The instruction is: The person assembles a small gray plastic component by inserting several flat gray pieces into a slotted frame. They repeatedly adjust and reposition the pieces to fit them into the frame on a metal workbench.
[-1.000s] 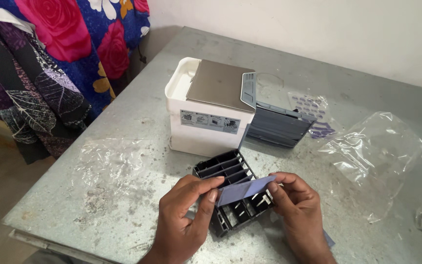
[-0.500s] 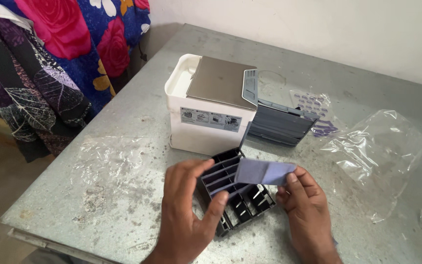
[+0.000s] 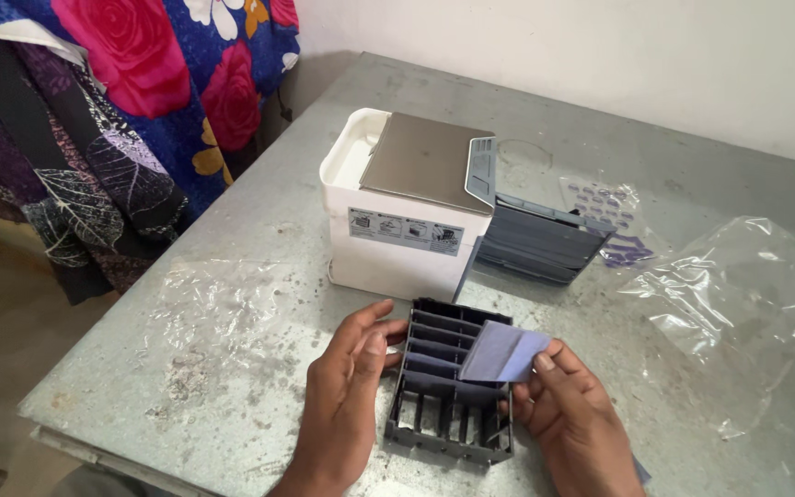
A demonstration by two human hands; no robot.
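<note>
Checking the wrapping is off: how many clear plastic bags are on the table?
2. One crumpled plastic bag lies right of the cooler unit; a flatter plastic sheet lies left, beyond the left hand. Others may be out of frame.
</note>
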